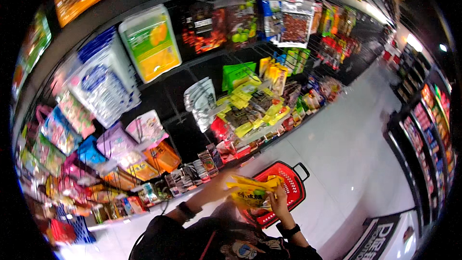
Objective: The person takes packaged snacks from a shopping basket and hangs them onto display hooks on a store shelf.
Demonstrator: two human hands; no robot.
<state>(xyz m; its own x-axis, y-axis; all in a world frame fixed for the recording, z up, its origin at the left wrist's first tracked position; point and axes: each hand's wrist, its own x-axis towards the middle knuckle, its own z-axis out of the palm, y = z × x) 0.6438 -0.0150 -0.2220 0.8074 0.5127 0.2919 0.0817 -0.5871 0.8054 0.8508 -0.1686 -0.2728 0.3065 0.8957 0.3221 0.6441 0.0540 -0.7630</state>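
Yellow snack packets (254, 195), printed with dark lettering and a green patch, are in front of my body; they overlap, and I cannot tell how many there are. My right hand (278, 199) pinches their right side. My left hand (223, 185) is blurred and grips their left edge. A dark band circles each wrist. Below the packets, a red plastic shopping basket (289, 184) with a black rim and handle rests on the pale floor. My hands and the packets hide part of its inside.
Left and ahead runs a black store rack with hanging bags: a green-and-yellow bag (151, 45), blue-and-white bags (103, 83), yellow-trimmed clear packs (252, 108). Small boxes (207, 162) line its bottom ledge. Stocked shelves (418, 141) and a white printed stand (389, 236) are at right.
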